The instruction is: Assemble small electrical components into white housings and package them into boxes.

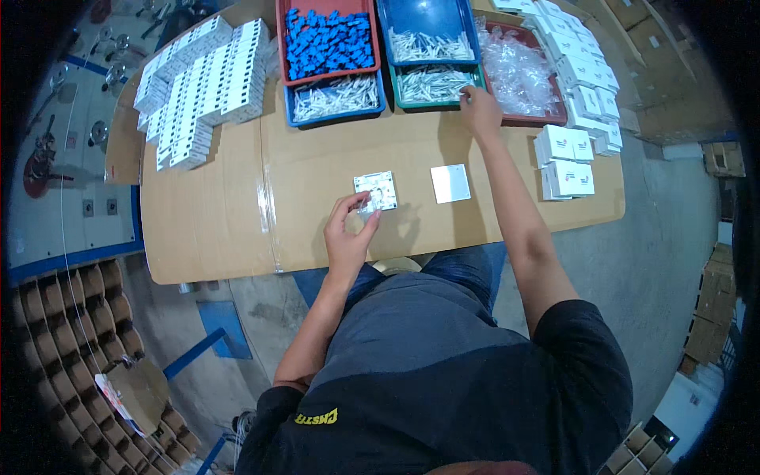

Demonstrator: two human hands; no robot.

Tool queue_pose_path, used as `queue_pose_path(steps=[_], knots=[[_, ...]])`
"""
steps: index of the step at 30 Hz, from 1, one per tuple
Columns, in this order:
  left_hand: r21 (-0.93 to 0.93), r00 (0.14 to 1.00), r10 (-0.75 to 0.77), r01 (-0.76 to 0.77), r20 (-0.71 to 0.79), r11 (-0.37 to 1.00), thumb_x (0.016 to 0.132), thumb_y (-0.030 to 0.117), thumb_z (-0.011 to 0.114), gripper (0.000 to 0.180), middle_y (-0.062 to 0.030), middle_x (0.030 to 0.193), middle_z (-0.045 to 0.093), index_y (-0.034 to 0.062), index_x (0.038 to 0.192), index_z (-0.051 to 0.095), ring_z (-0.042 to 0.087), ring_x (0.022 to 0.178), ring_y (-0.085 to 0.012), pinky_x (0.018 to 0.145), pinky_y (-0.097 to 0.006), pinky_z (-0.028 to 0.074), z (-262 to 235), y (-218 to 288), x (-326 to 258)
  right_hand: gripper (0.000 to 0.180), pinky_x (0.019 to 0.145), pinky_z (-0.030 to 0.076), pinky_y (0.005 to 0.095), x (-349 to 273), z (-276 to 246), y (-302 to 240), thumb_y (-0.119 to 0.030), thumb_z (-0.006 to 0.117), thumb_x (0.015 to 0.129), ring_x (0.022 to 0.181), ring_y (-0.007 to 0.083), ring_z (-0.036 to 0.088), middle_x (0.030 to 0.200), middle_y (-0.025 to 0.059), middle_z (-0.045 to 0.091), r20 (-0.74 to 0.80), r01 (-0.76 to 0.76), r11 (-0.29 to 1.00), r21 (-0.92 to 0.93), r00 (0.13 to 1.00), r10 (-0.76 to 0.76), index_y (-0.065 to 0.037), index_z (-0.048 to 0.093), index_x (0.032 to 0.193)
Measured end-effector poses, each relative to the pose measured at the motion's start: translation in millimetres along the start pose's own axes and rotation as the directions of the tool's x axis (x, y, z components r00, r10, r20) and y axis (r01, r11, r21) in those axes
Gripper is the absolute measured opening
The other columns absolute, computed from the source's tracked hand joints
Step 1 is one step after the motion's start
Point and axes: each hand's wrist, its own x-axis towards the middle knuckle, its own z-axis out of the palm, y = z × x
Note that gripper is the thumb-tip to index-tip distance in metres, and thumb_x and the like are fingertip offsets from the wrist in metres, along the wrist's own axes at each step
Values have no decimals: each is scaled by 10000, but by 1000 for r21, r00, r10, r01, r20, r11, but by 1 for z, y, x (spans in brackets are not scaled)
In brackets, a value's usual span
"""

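My left hand (347, 237) is closed, thumb and fingertips pinching what looks like a small clear plastic bag (369, 203). It sits over the lower left part of a square white switch-like unit (385, 184) on the cardboard-covered table. To the right lies a flat, pale square plate (450, 184). My right hand (481, 115) reaches far forward, its fingers drawn together at the right end of a green bin (408, 104) of small white plastic pieces (434, 83). What those fingertips hold, if anything, is too small to tell.
Behind stand a red bin of blue parts (328, 43), blue bins of white pieces (332, 96) (427, 46), and a red bin of clear bags (518, 67). White boxed units (210, 83) stack at left; small white boxes (566, 162) stack at right. The table's edge (443, 246) runs before me.
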Motion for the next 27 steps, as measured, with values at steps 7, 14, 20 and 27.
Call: queue_pose_path(steps=[7, 14, 20, 27], knots=[[18, 999, -39, 38, 21, 999, 849, 50, 773, 339, -79, 1099, 680, 17, 1172, 676, 643, 1061, -183, 967, -321, 486, -3, 3, 0, 218, 829, 549, 488, 38, 13, 37, -158, 647, 871, 987, 355, 698, 1037, 151, 731, 154, -46, 990, -130, 986, 66, -145, 758, 1059], [16, 999, -42, 42, 20, 999, 856, 68, 778, 352, -69, 1106, 682, 18, 1188, 674, 637, 1057, -174, 978, -320, 476, -2, 6, 4, 191, 821, 558, 474, 48, 7, 35, -253, 708, 868, 971, 346, 707, 1025, 139, 742, 249, -83, 991, -102, 963, 106, -174, 791, 1021], [25, 999, -38, 37, 22, 999, 840, 59, 786, 361, -85, 1088, 683, 18, 1182, 676, 651, 1037, -184, 954, -318, 497, -3, 4, 2, 210, 800, 550, 464, 35, -1, 36, -311, 733, 878, 916, 370, 704, 973, 158, 743, 102, -109, 994, 0, 989, 109, -176, 792, 1027], [-20, 999, -32, 31, -28, 999, 819, 55, 793, 362, -92, 1071, 686, 12, 1161, 681, 656, 1023, -192, 939, -322, 505, 0, -5, 2, 200, 750, 543, 454, 0, -11, 10, -296, 724, 904, 882, 349, 708, 984, 127, 750, 10, -44, 968, 248, 999, 43, -142, 768, 1025]])
